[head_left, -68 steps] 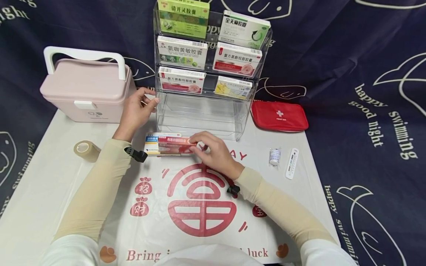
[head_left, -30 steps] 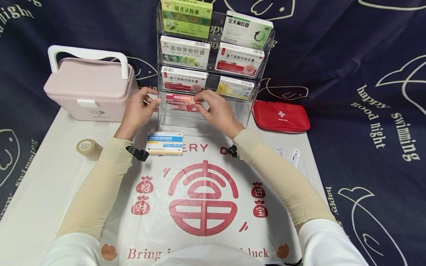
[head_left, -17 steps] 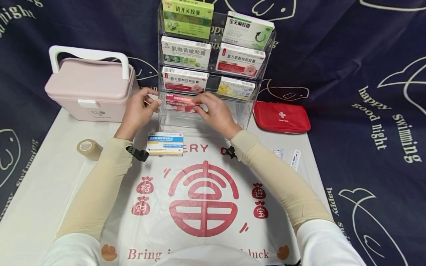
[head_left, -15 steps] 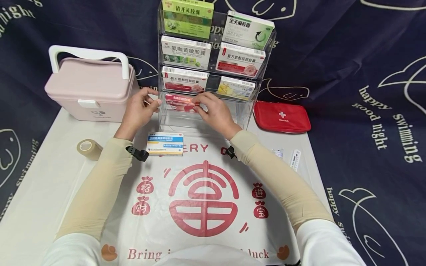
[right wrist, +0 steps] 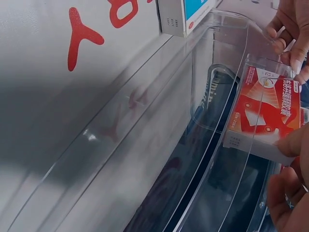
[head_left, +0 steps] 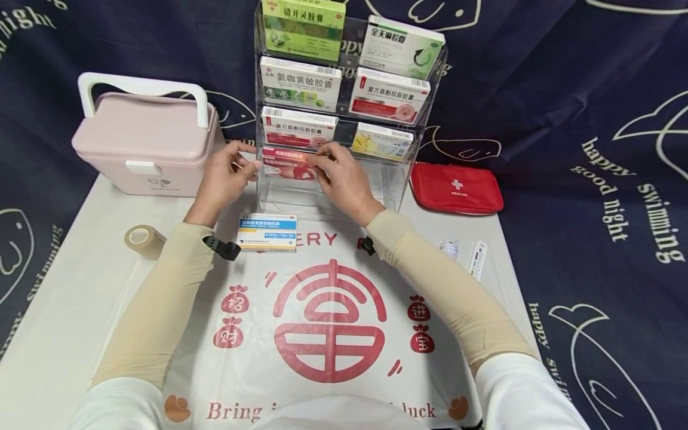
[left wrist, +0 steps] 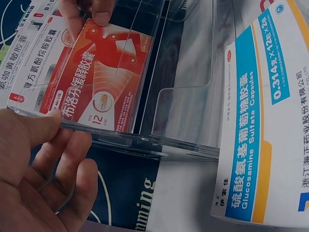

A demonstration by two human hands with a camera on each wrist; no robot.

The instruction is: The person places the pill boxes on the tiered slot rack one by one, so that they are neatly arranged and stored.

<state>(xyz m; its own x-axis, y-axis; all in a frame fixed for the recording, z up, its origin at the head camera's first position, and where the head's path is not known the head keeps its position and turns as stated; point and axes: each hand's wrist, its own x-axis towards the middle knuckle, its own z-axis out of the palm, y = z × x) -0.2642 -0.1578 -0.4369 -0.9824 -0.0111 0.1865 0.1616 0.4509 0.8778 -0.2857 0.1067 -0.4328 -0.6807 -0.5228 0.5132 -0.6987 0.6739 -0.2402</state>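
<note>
My right hand (head_left: 344, 182) pinches the right end of a red-and-white medicine box (head_left: 289, 163) between thumb and fingers. The box sits behind the clear front of the rack's fourth row, at the left end, as the left wrist view also shows. At the left side of the clear display rack (head_left: 333, 200), my left hand (head_left: 221, 182) pinches the rack's edge, thumb on top and fingers curled below. A blue, white and yellow medicine box (head_left: 267, 232) lies on the table in front of the rack.
Upper rows hold several other boxes, such as a green one (head_left: 304, 30). A pink case (head_left: 145, 146) with a white handle and a tape roll (head_left: 144, 241) stand left. Right are a red first-aid pouch (head_left: 455, 189), a small wrapped roll (head_left: 449, 249) and a white strip (head_left: 476, 260).
My right hand has lifted the red box from the table into the rack's fourth row, then shifted it slightly left. The left hand has stayed at the rack's edge.
</note>
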